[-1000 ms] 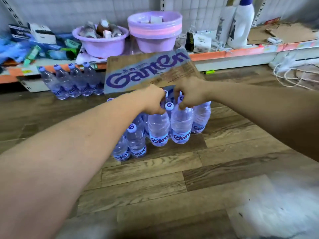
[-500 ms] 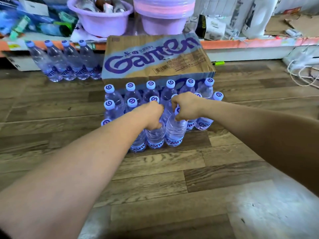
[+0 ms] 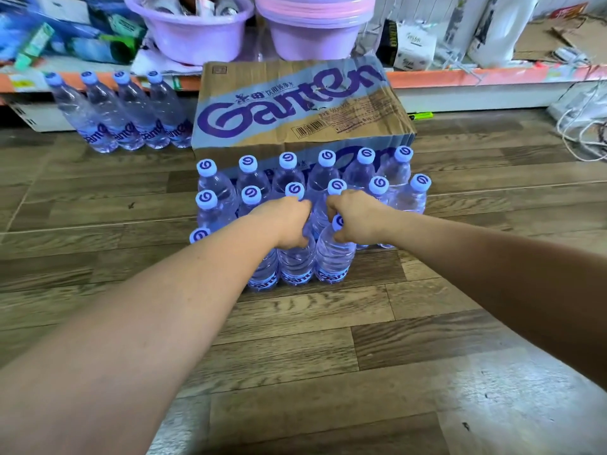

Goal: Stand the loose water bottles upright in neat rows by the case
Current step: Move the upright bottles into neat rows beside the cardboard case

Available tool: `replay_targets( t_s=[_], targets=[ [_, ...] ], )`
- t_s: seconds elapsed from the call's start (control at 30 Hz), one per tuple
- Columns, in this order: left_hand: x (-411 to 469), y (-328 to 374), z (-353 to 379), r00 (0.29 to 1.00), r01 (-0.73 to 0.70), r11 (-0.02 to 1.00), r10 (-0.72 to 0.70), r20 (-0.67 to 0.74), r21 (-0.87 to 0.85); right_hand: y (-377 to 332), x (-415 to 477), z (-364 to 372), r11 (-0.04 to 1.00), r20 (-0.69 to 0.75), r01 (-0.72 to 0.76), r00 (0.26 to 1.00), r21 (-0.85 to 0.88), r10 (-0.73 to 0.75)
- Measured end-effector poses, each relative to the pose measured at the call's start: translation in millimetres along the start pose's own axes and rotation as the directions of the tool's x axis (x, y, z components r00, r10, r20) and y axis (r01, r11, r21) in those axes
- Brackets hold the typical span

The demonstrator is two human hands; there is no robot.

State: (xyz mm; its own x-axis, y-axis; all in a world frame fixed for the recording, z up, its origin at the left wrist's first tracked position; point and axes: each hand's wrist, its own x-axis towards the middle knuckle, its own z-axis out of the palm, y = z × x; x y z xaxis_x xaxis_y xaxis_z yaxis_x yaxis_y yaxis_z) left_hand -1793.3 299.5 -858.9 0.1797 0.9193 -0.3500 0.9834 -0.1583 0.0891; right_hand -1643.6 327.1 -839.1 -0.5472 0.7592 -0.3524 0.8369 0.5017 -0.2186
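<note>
While forearms (image 3: 184,307) hide front bottles (image 3: 333,261), case (image 3: 295,103) stands behind.

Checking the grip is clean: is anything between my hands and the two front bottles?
Nothing visible. The left hand grips one front-row bottle at its top, the right hand the bottle beside it.
</note>
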Motion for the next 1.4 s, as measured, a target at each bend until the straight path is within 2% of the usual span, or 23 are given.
replay_targets(
  t_s=[0.1, 0.2, 0.37, 0.57, 0.77, 0.87, 0.97, 1.13, 1.27, 1.4],
  targets=[
    [0, -1, -2, 0.998, 0.017, 1.0, -0.017, 0.053, 0.019, 3, 2, -1, 0.998, 0.059, 0.019, 0.998, -0.064, -0.015],
    [-3, -5, -20, 0.992, 0.041, 0.998, -0.036, 0.122, -0.042, 3, 6, -10, 0.989, 0.151, 0.045, 0.988, -0.141, -0.024],
    [-16, -39, -93, 0.993, 0.11, 0.984, -0.115, -0.022, -0.141, -8, 14, -63, 0.982, 0.107, 0.126, 0.988, -0.14, -0.111],
    [-35, -189, -123, 0.927, 0.318, 0.938, -0.338, -0.163, -0.138, -62, 87, -112, 0.986, -0.03, 0.147, 0.988, -0.076, -0.15],
    [-39, -340, -102, 0.871, 0.458, 0.88, -0.472, -0.134, -0.126, -151, 194, -106, 0.992, -0.109, 0.116, 0.987, -0.048, -0.121],
    [-29, -409, -90, 0.863, 0.469, 0.876, -0.482, -0.15, -0.118, -193, 249, -96, 0.992, -0.092, 0.11, 0.989, -0.07, -0.116],
    [-10, -470, -83, 0.858, 0.465, 0.877, -0.48, -0.184, -0.122, -228, 304, -91, 0.993, -0.137, 0.095, 0.985, -0.065, -0.104],
    [27, -536, -86, 0.833, 0.445, 0.877, -0.479, -0.275, -0.18, -259, 380, -92, 0.988, -0.172, 0.044, 0.983, -0.148, -0.069],
    [56, -548, -87, 0.799, 0.372, 0.895, -0.443, -0.406, -0.245, -266, 419, -95, 0.987, -0.258, -0.009, 0.966, -0.162, -0.034],
    [93, -537, -86, 0.867, 0.251, 0.948, -0.311, -0.389, -0.198, -266, 450, -91, 0.97, -0.265, -0.022, 0.963, -0.244, -0.045]
  ],
)
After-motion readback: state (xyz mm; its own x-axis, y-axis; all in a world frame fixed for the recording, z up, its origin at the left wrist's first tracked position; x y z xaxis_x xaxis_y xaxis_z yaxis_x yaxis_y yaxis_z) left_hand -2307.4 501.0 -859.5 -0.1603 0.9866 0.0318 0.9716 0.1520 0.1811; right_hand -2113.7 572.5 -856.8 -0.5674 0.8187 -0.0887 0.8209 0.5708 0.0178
